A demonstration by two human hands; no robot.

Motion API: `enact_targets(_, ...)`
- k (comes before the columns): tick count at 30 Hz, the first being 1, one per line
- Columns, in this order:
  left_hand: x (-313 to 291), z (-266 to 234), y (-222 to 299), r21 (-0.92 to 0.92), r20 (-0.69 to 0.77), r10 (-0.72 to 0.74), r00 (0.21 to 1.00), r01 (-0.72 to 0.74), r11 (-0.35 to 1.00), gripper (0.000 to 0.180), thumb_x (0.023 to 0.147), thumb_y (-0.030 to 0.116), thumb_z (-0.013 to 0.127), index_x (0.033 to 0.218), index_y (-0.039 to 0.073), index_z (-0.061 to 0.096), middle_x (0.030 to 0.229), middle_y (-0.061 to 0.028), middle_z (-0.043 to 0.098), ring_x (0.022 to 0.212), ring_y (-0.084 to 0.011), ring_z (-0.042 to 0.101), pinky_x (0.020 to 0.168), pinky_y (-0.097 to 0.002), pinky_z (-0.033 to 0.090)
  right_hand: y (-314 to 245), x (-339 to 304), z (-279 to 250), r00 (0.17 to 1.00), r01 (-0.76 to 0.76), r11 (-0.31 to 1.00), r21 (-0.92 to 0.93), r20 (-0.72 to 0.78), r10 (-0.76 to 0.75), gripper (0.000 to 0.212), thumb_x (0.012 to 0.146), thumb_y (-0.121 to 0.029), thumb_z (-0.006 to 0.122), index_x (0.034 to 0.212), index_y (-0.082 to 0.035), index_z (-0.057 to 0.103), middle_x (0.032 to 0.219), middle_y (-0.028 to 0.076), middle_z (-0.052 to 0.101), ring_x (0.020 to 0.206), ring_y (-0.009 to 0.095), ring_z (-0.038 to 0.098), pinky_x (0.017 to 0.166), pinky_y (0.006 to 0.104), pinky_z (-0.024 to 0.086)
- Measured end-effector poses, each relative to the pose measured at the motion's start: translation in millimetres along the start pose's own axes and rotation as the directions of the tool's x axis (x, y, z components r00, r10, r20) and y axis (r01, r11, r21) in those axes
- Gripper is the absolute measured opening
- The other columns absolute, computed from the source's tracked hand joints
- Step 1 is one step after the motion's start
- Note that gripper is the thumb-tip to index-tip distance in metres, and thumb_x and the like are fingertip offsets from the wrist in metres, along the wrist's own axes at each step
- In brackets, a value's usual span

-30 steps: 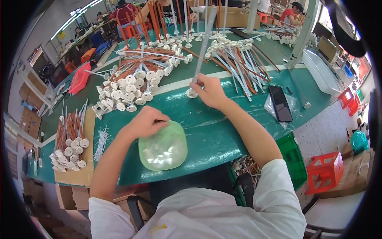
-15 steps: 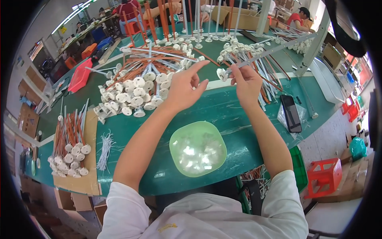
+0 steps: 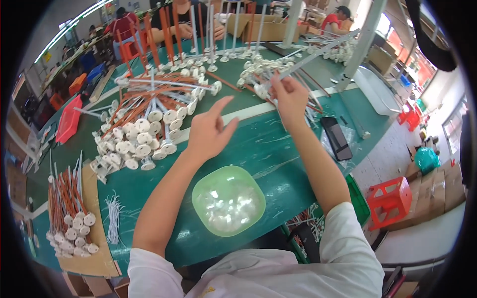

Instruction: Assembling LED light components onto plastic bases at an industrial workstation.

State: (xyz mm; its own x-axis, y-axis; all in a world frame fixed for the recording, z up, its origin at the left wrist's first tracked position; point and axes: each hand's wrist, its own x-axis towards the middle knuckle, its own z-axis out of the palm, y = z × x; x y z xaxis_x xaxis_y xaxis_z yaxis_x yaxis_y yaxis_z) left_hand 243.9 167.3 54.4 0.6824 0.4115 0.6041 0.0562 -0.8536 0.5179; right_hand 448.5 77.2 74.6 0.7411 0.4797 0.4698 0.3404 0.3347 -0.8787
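Observation:
My right hand (image 3: 289,97) pinches a long pale grey strip (image 3: 318,55) near one end, where a white round plastic piece (image 3: 261,90) sits. The strip slants up to the right, over a pile of white-ended strips (image 3: 258,67). Above the table my left hand (image 3: 207,131) is empty, with thumb and index finger apart. To its left lies a large heap of orange and grey strips with white discs (image 3: 144,130). A green bowl (image 3: 197,211) holding small shiny clear pieces stands between my forearms.
A black phone (image 3: 336,138) lies on clear plastic at right. White ties (image 3: 114,218) and a cardboard sheet (image 3: 101,256) bearing more strips are at left. Upright rods (image 3: 198,35) stand along the back, with a person behind. A metal post (image 3: 360,47) rises at right.
The view has swung, shifting the table leftward. My right hand has moved away from me with the strip, its white end now close to the far pile. My left hand has drawn slightly nearer, still empty.

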Motion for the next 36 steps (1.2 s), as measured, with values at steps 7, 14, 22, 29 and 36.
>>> enact_targets(7,-12,28,-24,-0.257,-0.039,-0.094,0.995,0.081,0.963,0.026,0.081,0.012,0.072,0.106,0.006,0.067,0.062,-0.0020,0.059,0.050,-0.0068,0.048,0.049,-0.0231,0.039,-34,177,-149,0.916,-0.052,0.890,-0.454,-0.376,-0.138,0.025,0.087,-0.022,0.071,0.075,-0.001,0.065,0.071,0.004,0.063,0.064,0.011,0.057,0.059,0.0247,0.044)
enact_targets(14,-18,31,-31,-0.300,0.029,-0.135,0.990,0.138,0.944,0.021,0.079,0.011,0.071,0.099,0.005,0.069,0.074,-0.0050,0.067,0.054,-0.0077,0.052,0.052,-0.0228,0.043,-23,122,-126,0.973,0.023,0.980,-0.196,-0.222,-0.068,0.021,0.086,-0.020,0.073,0.088,0.001,0.068,0.075,0.003,0.064,0.070,0.010,0.060,0.060,0.0221,0.046)
enact_targets(22,-12,32,-45,-0.278,0.039,-0.060,0.997,0.068,0.958,0.031,0.073,0.011,0.073,0.103,0.007,0.069,0.089,-0.0036,0.070,0.071,-0.0106,0.059,0.058,-0.0256,0.046,-2,-30,4,0.829,-0.076,0.984,-0.163,0.538,0.153,0.016,0.087,-0.013,0.070,0.093,0.002,0.073,0.075,0.003,0.067,0.065,0.008,0.060,0.059,0.0222,0.048)
enact_targets(29,-12,25,-46,-0.361,0.173,0.044,0.984,0.022,0.932,0.057,0.068,0.004,0.064,0.124,0.008,0.061,0.102,-0.0034,0.071,0.079,-0.0076,0.057,0.054,-0.0210,0.038,21,-46,6,0.803,0.004,0.973,-0.231,0.581,0.134,0.018,0.088,-0.011,0.068,0.098,0.003,0.073,0.080,0.006,0.070,0.070,0.008,0.064,0.066,0.0220,0.053)
enact_targets(36,-15,28,-41,-0.308,0.180,-0.043,0.983,0.098,0.946,0.034,0.076,0.016,0.071,0.109,0.007,0.068,0.097,-0.0054,0.073,0.079,-0.0178,0.066,0.070,-0.0305,0.052,26,-47,3,0.777,-0.039,0.976,-0.212,0.608,0.164,0.017,0.088,-0.010,0.068,0.098,0.004,0.072,0.081,0.007,0.070,0.069,0.009,0.064,0.066,0.0227,0.053)
